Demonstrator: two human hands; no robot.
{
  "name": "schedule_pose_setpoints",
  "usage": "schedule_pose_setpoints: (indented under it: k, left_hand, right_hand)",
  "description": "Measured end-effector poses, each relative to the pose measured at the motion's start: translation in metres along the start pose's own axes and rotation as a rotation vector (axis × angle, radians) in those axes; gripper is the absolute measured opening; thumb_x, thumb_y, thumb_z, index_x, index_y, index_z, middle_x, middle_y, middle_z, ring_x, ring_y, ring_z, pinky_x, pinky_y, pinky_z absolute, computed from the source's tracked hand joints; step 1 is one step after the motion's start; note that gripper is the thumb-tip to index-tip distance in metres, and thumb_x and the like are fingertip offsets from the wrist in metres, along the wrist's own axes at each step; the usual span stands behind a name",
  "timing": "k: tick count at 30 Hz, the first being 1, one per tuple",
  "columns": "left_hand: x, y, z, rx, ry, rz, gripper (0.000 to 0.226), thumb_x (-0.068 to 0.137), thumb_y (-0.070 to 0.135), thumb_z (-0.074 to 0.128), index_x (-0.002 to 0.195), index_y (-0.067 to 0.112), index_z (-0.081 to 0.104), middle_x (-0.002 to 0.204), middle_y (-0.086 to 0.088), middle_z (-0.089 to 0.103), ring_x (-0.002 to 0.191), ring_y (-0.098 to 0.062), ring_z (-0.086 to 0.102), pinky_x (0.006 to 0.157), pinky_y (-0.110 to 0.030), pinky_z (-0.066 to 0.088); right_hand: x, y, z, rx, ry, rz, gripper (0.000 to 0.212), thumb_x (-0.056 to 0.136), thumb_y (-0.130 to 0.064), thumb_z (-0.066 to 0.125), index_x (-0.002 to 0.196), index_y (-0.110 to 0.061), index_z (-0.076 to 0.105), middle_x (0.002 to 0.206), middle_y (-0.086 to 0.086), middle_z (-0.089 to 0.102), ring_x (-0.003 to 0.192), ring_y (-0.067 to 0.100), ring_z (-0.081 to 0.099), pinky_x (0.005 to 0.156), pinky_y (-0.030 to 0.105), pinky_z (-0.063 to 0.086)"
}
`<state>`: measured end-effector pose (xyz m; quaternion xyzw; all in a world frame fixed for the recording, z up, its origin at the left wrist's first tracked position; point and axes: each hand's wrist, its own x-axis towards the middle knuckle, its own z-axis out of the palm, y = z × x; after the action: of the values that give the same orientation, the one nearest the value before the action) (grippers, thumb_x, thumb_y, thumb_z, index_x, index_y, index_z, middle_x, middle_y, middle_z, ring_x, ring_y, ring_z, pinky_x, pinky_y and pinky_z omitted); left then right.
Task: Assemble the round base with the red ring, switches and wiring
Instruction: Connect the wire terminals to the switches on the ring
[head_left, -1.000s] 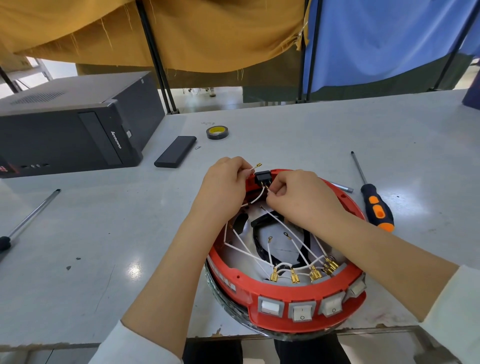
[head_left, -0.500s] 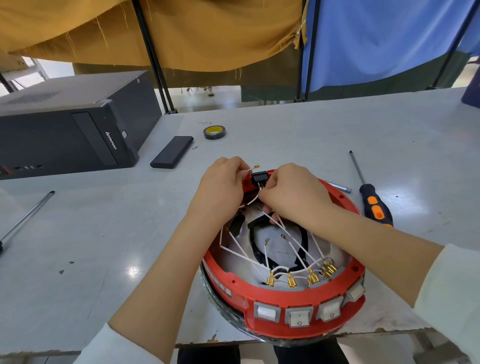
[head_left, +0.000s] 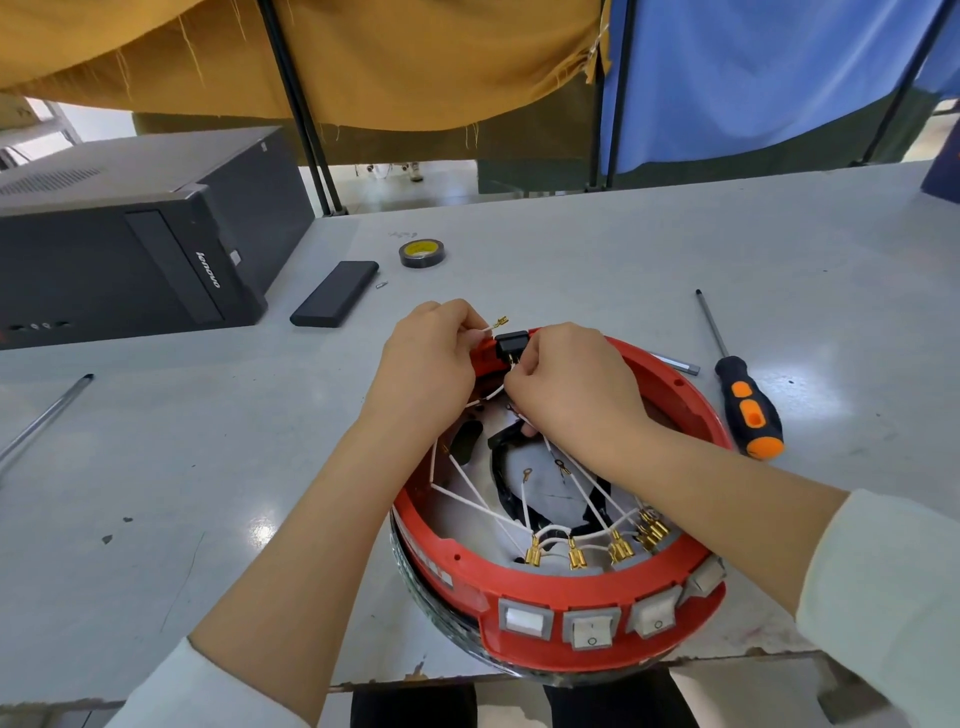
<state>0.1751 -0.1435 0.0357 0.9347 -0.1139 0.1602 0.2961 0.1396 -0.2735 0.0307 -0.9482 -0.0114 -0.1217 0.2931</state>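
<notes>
Head view: my left hand (head_left: 426, 374) pinches a white wire (head_left: 485, 329) tipped with a brass terminal (head_left: 500, 322), and my right hand (head_left: 571, 389) is curled tight around another lead under the black switch (head_left: 511, 343) on the far rim of the red ring (head_left: 571, 644), at the table's (head_left: 156, 493) near edge. Wires look thin and floppy, terminals likely bendable; I'd grip close behind the brass.

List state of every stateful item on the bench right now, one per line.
left hand: pinching a white wire with a loose brass terminal
right hand: fingers curled at the black switch, pinching a wire
black switch: seated in the red ring, far side
grey switches: mounted in the ring's near side
near brass terminals: plugged on
screwdriver: lying unused
tape roll: lying flat
</notes>
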Motion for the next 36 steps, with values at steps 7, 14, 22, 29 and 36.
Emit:
schedule_pose_setpoints:
  k: [7,14,22,29,36]
  left_hand:
    - [-0.0025,0.0036,-0.0031,0.016,-0.018,0.006,0.017,0.098,0.017,0.049,0.101,0.015,0.065,0.103,-0.006,0.061,0.097,-0.020,0.051,0.073,-0.023,0.031]
    - [-0.0036,0.0065,-0.0021,0.014,-0.004,-0.017,0.020,0.099,0.015,0.045,0.106,0.014,0.064,0.099,-0.005,0.054,0.097,-0.022,0.052,0.073,-0.021,0.031]
    - [-0.0023,0.0041,-0.0014,0.027,-0.001,-0.010,0.021,0.099,0.016,0.044,0.107,0.014,0.064,0.100,-0.005,0.055,0.096,-0.022,0.051,0.073,-0.022,0.031]
    - [0.0001,-0.0003,-0.0003,0.014,0.006,-0.005,0.018,0.098,0.016,0.047,0.101,0.017,0.065,0.100,-0.004,0.058,0.087,-0.013,0.044,0.069,-0.021,0.027]
    - [0.0001,0.0001,-0.0007,0.026,0.006,0.004,0.018,0.097,0.017,0.048,0.101,0.017,0.065,0.101,-0.005,0.060,0.093,-0.018,0.050,0.070,-0.024,0.029]
  right_hand:
    - [-0.0007,-0.0002,0.0017,0.058,-0.008,-0.003,0.020,0.079,-0.005,0.044,0.080,0.002,0.062,0.054,0.011,0.067,0.056,0.019,0.067,0.065,0.040,0.055]
    - [0.0001,0.0032,-0.0013,-0.025,-0.006,-0.023,0.019,0.079,-0.014,0.049,0.065,-0.005,0.058,0.050,0.005,0.063,0.051,0.017,0.061,0.054,0.031,0.050]
    - [-0.0023,0.0021,-0.0003,-0.177,0.028,-0.098,0.014,0.085,-0.018,0.050,0.074,-0.010,0.050,0.070,0.006,0.055,0.067,0.026,0.051,0.048,0.029,0.029]
    - [0.0010,0.0031,0.0031,-0.121,0.038,-0.130,0.013,0.087,-0.015,0.047,0.075,-0.009,0.048,0.073,0.007,0.054,0.071,0.026,0.051,0.057,0.032,0.033]
    - [0.0031,0.0044,0.0050,-0.110,0.036,-0.131,0.013,0.088,-0.016,0.047,0.076,-0.010,0.048,0.075,0.008,0.057,0.073,0.026,0.053,0.059,0.033,0.038]
